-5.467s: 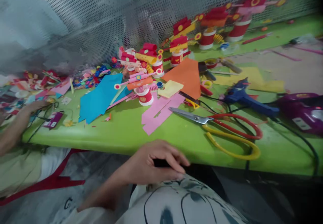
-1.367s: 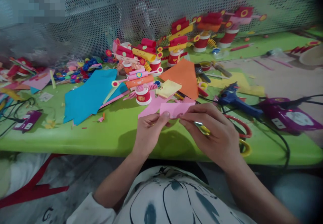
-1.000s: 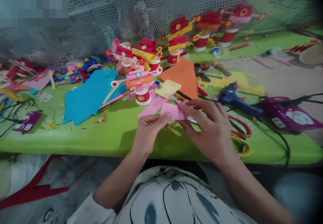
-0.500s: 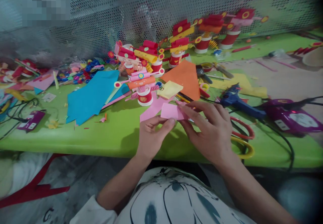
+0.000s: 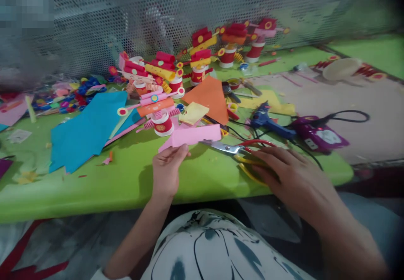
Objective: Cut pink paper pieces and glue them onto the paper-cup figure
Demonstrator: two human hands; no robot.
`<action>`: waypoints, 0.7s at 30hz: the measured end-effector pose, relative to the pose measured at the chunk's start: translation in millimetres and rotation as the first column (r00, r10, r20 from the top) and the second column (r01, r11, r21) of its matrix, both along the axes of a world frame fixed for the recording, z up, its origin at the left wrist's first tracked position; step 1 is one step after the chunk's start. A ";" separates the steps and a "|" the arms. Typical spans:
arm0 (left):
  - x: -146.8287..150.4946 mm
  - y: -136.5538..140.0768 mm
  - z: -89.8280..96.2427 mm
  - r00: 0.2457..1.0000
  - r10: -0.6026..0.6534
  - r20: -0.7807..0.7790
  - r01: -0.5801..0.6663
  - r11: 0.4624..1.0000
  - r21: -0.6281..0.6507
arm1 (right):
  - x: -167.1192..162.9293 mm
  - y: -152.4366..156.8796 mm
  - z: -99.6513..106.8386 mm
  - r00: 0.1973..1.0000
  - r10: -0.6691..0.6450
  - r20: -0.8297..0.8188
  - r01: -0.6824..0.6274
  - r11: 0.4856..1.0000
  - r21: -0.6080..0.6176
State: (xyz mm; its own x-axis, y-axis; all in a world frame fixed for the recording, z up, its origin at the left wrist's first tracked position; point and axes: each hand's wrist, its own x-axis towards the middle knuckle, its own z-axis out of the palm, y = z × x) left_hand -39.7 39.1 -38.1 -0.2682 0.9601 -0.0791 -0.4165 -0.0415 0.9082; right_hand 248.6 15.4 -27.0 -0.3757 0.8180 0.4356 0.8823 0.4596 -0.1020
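Note:
My left hand (image 5: 168, 168) pinches a strip of pink paper (image 5: 197, 135) between thumb and fingers, holding it up over the front of the table. The strip has a lengthwise crease. My right hand (image 5: 290, 175) has its fingers at the red and yellow handles of a pair of scissors (image 5: 227, 147). The silver blades point left, and their tips are at the strip's lower edge; whether they touch it I cannot tell. Behind the strip stands a small red-and-white paper cup figure (image 5: 163, 124) with pink folded arms and rolled paper on top.
A blue glue gun (image 5: 271, 122) lies at the right beside a purple power strip (image 5: 322, 135) with black cables. Blue sheets (image 5: 90, 124), an orange sheet (image 5: 210, 99) and a yellow piece of paper (image 5: 194, 113) lie on the green table (image 5: 126, 191). Several similar cup figures stand behind.
My right hand has let go of the pink paper and taken hold of the scissors, moving them left. The pink strip now shows at greater length. The view has turned to the right.

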 end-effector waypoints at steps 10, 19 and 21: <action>-5.8 -2.2 -0.8 0.979 0.083 0.185 -0.077 0.996 -0.036 | -8.3 10.5 4.4 0.990 0.067 0.123 -0.048 0.987 -0.151; -7.9 1.9 1.3 0.957 0.093 0.273 -0.066 0.992 -0.104 | 13.5 -4.6 18.6 0.995 0.068 -0.069 -0.086 0.949 -0.304; -8.5 3.9 6.3 0.952 0.065 0.298 -0.026 0.991 -0.134 | 22.7 -10.8 18.2 0.991 0.035 -0.128 -0.077 0.937 -0.341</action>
